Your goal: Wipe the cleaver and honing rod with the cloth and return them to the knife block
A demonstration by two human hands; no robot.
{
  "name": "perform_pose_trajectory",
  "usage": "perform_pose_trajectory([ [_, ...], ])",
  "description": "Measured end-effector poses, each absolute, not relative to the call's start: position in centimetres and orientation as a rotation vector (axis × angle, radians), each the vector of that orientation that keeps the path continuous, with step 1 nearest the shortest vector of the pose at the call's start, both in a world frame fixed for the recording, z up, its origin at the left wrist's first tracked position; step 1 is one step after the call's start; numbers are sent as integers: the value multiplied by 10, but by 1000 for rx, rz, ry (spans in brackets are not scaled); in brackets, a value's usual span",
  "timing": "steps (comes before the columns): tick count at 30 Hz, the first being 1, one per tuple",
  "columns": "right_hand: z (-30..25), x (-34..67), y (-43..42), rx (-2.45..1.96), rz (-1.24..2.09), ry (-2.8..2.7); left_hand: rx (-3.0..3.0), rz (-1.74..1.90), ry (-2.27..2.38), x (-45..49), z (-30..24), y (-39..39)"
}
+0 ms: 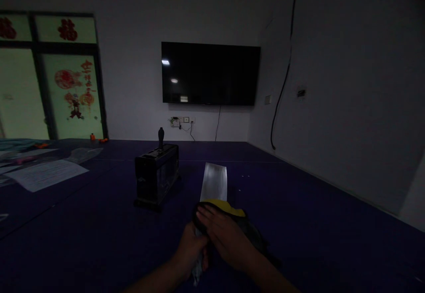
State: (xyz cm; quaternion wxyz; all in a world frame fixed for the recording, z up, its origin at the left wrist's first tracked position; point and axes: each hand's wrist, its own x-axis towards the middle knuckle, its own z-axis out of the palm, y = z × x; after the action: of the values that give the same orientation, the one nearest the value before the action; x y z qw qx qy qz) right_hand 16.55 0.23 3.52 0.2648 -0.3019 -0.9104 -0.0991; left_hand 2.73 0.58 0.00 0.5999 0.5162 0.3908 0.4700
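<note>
A broad, flat silver metal piece like a cleaver blade (214, 181) points away from me, just beyond my hands. Its near end disappears behind a yellow and black piece like a cloth or glove (229, 207). My right hand (226, 235) lies over this piece, fingers pressed together against its dark part. Below and to the left, my left hand (192, 248) is closed around a grey, crumpled-looking strip (198, 271); whether it joins the metal piece is hidden. Left of my hands stands a black slotted box like a knife block (156, 175), with a dark handle (161, 138) sticking up.
The dark purple tabletop (315, 231) reaches to the wall. Papers (48, 174) and clear plastic (84, 154) lie at the left, with small orange objects (92, 136) farther back. A television (211, 74) hangs on the wall; a black cable (282, 87) dangles at right.
</note>
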Motion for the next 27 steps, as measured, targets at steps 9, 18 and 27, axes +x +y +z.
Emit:
perform_pose_trajectory([
  [9,45,163,-4,-820,-143,-2501,1127,1101,912,28,7,3],
  [18,44,166,-1,-848,-62,-2505,1058,1113,925,26,3,8],
  [27,40,174,5,-794,-159,-2470,1062,1119,887,23,5,6],
])
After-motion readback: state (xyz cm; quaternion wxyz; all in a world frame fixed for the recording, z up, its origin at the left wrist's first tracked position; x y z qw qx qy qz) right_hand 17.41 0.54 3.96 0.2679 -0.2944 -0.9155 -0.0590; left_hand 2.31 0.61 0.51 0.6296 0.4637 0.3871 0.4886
